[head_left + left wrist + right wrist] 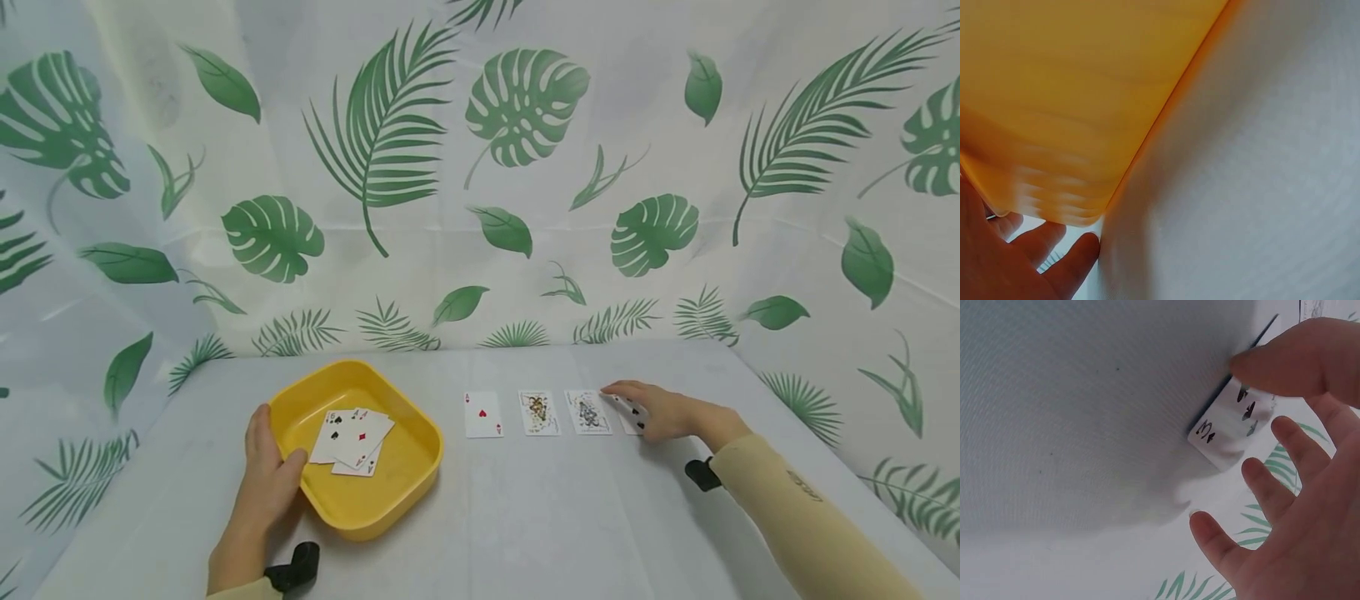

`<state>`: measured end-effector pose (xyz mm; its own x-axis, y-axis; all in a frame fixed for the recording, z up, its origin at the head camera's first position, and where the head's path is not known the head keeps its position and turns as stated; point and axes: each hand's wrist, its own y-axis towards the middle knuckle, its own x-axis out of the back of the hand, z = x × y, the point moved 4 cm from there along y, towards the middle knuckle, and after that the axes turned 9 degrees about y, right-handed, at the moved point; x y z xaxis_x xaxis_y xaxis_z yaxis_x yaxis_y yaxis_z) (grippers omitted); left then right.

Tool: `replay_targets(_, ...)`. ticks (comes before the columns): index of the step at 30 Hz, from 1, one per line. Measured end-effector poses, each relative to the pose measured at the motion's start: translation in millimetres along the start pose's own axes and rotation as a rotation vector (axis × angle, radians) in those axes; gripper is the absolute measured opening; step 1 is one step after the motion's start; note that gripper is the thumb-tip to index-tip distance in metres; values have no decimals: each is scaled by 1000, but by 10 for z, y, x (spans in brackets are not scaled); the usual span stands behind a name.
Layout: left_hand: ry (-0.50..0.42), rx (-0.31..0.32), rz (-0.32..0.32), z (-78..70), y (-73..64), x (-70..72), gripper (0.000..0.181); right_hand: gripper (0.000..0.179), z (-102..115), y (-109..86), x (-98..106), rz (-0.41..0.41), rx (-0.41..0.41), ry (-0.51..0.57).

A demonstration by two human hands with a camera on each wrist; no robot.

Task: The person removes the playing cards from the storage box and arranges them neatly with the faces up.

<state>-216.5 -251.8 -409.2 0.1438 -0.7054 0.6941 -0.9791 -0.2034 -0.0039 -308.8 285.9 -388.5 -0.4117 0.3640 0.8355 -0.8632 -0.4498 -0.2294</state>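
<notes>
The left hand [264, 473] had its fingers gripping the yellow tray [431, 454] at its left side, while the right hand's [669, 411] thumb and fingers pinched the three of spades [1224, 428] (rightmost in the row on the bench [540, 517]). A leftward slip of those fingers could have knocked the neighbouring joker [588, 413] crooked.
</notes>
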Motion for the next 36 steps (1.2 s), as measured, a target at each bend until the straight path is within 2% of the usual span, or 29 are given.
replay_targets(9,-9,15,-2,-3,1,10,90,74,90,29,117,-65,38,-66)
replay_targets(17,-1,0,7,14,13,11,90,64,326,86,183,-159,70,-170)
replay_targets(24,1,8,13,7,10,-2,90,64,609,187,173,-233,97,-214)
replay_targets(36,-10,26,4,-6,-12,-1,91,65,1331,492,118,-287,253,-225)
